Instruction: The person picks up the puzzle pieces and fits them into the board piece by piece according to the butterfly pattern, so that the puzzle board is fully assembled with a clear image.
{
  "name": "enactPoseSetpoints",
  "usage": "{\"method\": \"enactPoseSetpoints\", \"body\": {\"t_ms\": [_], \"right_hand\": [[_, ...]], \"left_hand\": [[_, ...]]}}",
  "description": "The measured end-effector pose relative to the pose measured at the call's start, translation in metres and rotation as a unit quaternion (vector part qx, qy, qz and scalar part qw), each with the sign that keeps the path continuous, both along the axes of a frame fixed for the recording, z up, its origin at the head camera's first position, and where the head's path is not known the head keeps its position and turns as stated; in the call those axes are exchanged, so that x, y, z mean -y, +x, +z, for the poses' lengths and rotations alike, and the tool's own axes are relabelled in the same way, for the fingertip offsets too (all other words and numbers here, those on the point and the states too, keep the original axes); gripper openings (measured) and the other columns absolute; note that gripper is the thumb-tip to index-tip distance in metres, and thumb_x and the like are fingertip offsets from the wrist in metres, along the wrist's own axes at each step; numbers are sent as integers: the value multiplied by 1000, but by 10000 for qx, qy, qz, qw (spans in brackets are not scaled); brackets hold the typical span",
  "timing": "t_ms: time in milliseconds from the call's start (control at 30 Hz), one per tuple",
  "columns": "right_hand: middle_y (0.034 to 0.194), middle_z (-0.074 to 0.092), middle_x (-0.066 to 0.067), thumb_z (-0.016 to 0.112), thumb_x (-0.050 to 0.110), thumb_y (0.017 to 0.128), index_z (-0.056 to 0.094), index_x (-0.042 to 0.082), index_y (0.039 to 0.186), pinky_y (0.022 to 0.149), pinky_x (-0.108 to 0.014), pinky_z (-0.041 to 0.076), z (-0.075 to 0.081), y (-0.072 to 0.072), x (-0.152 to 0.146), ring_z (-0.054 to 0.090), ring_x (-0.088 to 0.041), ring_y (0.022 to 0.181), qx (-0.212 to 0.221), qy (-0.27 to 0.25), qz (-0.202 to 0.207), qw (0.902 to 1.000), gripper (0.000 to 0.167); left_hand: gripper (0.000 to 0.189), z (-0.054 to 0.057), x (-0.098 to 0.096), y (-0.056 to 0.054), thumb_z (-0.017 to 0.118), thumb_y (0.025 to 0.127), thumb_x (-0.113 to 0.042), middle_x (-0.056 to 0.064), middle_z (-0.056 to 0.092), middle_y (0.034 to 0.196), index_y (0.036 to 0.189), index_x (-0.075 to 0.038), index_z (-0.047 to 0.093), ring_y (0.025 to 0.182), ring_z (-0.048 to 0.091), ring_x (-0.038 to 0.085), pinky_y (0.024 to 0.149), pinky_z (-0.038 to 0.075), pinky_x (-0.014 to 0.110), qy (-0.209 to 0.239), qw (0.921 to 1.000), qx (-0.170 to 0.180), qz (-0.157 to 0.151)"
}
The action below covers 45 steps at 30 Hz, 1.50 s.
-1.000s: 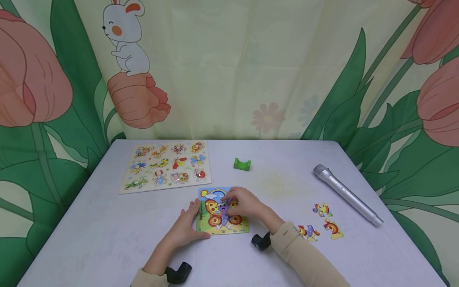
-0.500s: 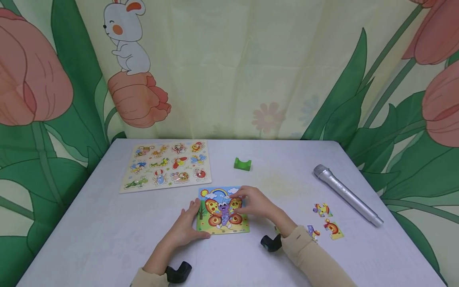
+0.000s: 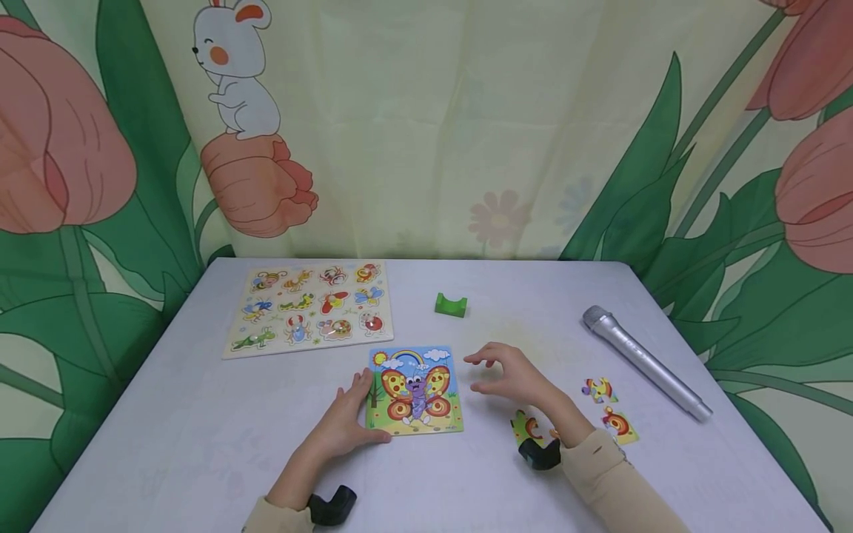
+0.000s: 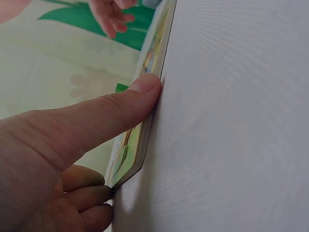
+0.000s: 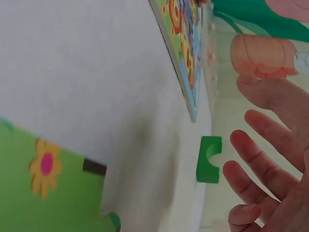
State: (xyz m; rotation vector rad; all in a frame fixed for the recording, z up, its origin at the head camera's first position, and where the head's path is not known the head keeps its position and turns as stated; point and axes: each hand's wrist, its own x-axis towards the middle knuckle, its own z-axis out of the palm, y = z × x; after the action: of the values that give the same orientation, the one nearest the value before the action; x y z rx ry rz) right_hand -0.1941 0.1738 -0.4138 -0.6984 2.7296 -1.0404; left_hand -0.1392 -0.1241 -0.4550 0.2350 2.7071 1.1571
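Observation:
A square butterfly jigsaw puzzle (image 3: 416,392) lies flat on the white table in the head view, with no gaps showing in its picture. The left hand (image 3: 341,422) holds its near left corner, thumb along the front edge and fingers at the left side. In the left wrist view, the thumb (image 4: 120,104) lies against the board's edge. To the right of the puzzle, the right hand (image 3: 516,374) hovers with parted fingers and nothing in them. Loose puzzle pieces (image 3: 621,424) lie right of that hand; one piece (image 3: 524,426) is partly hidden behind the black wrist camera.
A wooden insect peg board (image 3: 306,311) sits at the back left. A green notched block (image 3: 451,305) stands behind the puzzle. At the right, a silver microphone (image 3: 646,363) lies slantwise. A printed curtain (image 3: 433,133) hangs along the table's far edge.
The right hand has drawn back to the right, off the puzzle, uncovering its upper right part. Its sleeve and wrist camera now cover some loose pieces. The left hand stays put.

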Motion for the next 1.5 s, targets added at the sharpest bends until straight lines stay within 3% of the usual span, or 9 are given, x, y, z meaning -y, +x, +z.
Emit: {"method": "enactPoseSetpoints", "body": {"t_ms": [733, 1000, 1167, 1500], "right_hand": [[101, 63, -7, 76, 16, 74, 64, 7, 112, 73, -42, 49, -4, 19, -85, 54, -27, 91, -521, 217, -754, 9956, 41], [102, 62, -8, 77, 18, 73, 64, 6, 112, 65, -31, 47, -10, 22, -117, 52, -25, 89, -584, 395, -1064, 9918, 43], [104, 61, -8, 77, 20, 73, 64, 7, 113, 58, -23, 45, -13, 27, -136, 49, -22, 85, -420, 587, -1352, 9882, 45], [108, 60, -12, 77, 23, 73, 63, 8, 115, 54, -24, 46, -18, 30, -165, 48, -23, 87, -33, 878, -1757, 9805, 46]], "left_hand": [[105, -2, 0, 0, 84, 62, -30, 20, 22, 147, 142, 4, 24, 137, 12, 34, 110, 8, 50, 65, 9999, -103, -58], [105, -1, 1, -1, 84, 62, -30, 19, 22, 147, 141, 4, 24, 137, 12, 33, 111, 7, 49, 60, 9999, -93, -94], [105, 0, 1, -1, 84, 62, -30, 19, 22, 147, 142, 4, 24, 137, 12, 33, 111, 7, 49, 50, 9999, -57, -86], [105, 1, -1, 0, 84, 62, -29, 19, 22, 147, 142, 4, 24, 137, 12, 33, 110, 7, 49, 42, 10000, -66, -53]]}}
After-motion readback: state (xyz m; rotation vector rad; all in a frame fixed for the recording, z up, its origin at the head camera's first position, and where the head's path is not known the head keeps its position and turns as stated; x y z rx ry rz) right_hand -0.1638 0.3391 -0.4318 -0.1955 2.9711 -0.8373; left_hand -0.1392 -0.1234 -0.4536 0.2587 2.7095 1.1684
